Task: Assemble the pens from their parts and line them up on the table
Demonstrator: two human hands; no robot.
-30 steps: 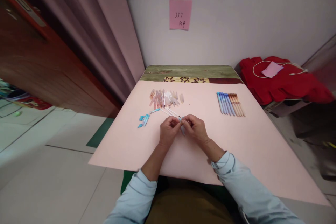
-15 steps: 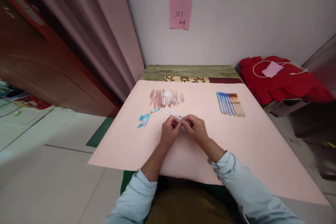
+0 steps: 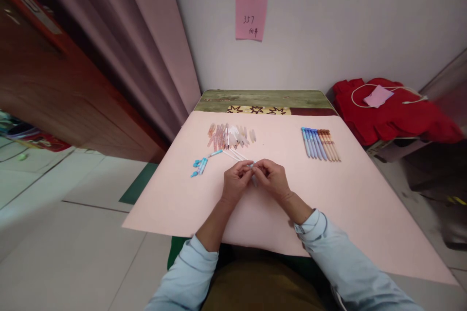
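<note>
Where they meet over the pink worktop (image 3: 328, 194), our left hand (image 3: 235, 182) and right hand (image 3: 273, 180) both pinch 1 pen (image 3: 252, 169) between fingertips, its length running roughly away from us.

Pale pink paper (image 3: 328, 194) is covering the green surface (image 3: 262, 98); its dark strip (image 3: 257, 110) is showing yellow stars; the pens (image 3: 320, 144) are showing blue and tan.

Your table (image 3: 262, 98) | pink sheet (image 3: 328, 204) covers near side | 11 o'clock: clear barrels (image 3: 229, 136) heaped | 10 o'clock: blue caps (image 3: 199, 166) | 1 o'clock: pen row (image 3: 320, 144) | white refills (image 3: 233, 154) beside barrels
</note>
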